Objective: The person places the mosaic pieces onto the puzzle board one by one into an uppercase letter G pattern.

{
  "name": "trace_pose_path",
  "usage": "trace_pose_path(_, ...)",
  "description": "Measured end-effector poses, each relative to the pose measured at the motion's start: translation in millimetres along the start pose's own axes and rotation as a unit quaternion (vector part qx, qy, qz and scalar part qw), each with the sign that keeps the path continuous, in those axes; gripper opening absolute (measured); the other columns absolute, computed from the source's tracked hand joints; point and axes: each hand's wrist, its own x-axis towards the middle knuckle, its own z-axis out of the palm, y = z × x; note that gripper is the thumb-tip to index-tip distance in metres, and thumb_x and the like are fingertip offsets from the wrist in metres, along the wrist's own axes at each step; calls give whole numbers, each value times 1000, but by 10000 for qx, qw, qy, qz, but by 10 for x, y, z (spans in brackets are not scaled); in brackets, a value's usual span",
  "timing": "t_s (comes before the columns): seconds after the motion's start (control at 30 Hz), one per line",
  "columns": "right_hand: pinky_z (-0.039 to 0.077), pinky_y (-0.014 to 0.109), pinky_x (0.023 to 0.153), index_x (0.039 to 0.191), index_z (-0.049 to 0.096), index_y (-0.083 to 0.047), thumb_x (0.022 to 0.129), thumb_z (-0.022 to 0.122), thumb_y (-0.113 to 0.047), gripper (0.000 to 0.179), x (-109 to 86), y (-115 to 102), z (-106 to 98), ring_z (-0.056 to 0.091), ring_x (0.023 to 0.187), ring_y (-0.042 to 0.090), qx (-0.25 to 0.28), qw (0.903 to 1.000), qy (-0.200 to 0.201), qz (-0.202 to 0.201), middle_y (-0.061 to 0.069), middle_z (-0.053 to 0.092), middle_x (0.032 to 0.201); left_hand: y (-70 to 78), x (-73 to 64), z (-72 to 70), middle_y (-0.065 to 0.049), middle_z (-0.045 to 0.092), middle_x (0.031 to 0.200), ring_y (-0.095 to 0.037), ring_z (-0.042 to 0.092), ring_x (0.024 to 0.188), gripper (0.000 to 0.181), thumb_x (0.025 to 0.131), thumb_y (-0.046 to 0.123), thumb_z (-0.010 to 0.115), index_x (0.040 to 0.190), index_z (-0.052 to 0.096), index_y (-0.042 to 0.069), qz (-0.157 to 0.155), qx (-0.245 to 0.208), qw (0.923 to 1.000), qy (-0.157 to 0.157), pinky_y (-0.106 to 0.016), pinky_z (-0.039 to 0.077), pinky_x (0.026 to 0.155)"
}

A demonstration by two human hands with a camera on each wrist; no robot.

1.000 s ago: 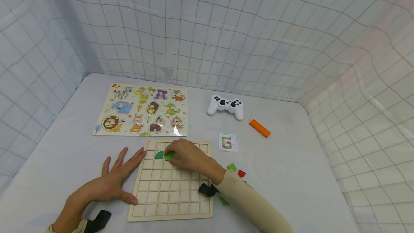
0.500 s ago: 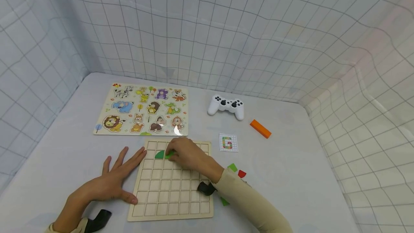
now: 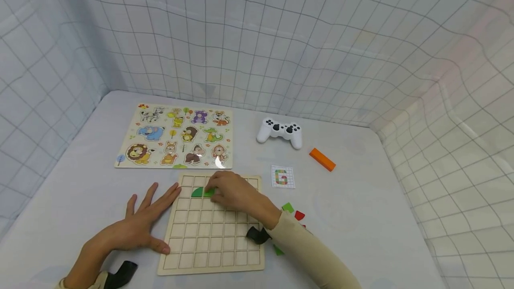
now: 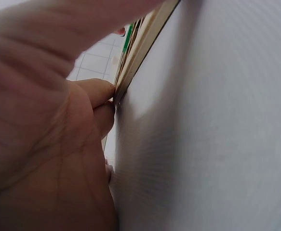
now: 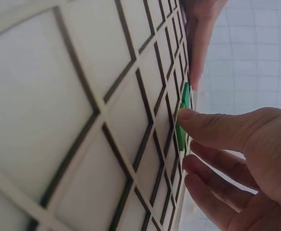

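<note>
Over the last second the hands had hardly shifted, but the bright green piece looked flatter in its square on the wooden board, second row, right beside the dark green quarter-round; that suggested it was settling into place. The bent fingers and thumb of the right hand pinched the piece, the thumb against its face. The left hand was spread wide and held nothing, a fingertip and the thumb set at the board's left edge, probably to keep it from sliding.

The board's far edge ran just short of the animal puzzle, with a narrow strip of bench between them. The right sleeve lay across the way to the loose pieces and partly hid them, so a low retreat could have nudged them. Wider room lay rightward, past the pattern card and the orange block
</note>
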Motion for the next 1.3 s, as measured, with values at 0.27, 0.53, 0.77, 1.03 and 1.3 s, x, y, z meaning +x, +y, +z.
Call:
trace_pose_path(0.27, 49, 25, 100, 115, 74, -15, 93, 73, -20, 23, -193, 40, -66, 63, 114, 11, 108, 9993, 370, 28, -3, 70, 118, 10, -1, -1, -13, 3, 170, -47, -28, 148, 137, 53, 54, 91, 162, 13, 28, -14, -19, 10000, -3, -73, -28, 102)
trace_pose_path(0.53, 48, 30, 101, 113, 74, -15, 92, 73, -21, 21, -453, 107, -133, 62, 115, 13, 440, 9971, 545, 285, -4, 69, 117, 28, -7, -4, -13, 3, 170, -47, -28, 148, 136, 54, 53, 91, 162, 12, 28, -39, -40, 10000, 0, -71, -30, 103)
trace_pose_path(0.77, 48, 33, 102, 112, 74, -15, 92, 74, -21, 21, -715, 224, -140, 61, 117, 16, 637, 9950, 636, 443, -4, 70, 117, 19, -10, -6, -13, 3, 170, -47, -28, 148, 136, 54, 53, 91, 162, 12, 28, 0, -52, 10000, 11, -71, -30, 103)
trace_pose_path(1.03, 52, 34, 96, 110, 73, -13, 89, 78, -19, 23, -1042, 385, -92, 63, 112, 16, 710, 9927, 711, 664, -2, 71, 116, 3, -21, -7, -13, 3, 170, -47, -27, 148, 136, 55, 55, 90, 162, 11, 28, 129, 25, 9999, 62, -73, -27, 103)
trace_pose_path(1.3, 53, 34, 93, 109, 74, -13, 89, 77, -16, 21, -1301, 499, -76, 64, 106, 14, 908, 9888, 930, 737, -4, 71, 113, 5, -23, -7, -13, 4, 170, -47, -27, 148, 136, 54, 54, 90, 162, 12, 28, 40, -35, 10000, 44, -72, -29, 103)
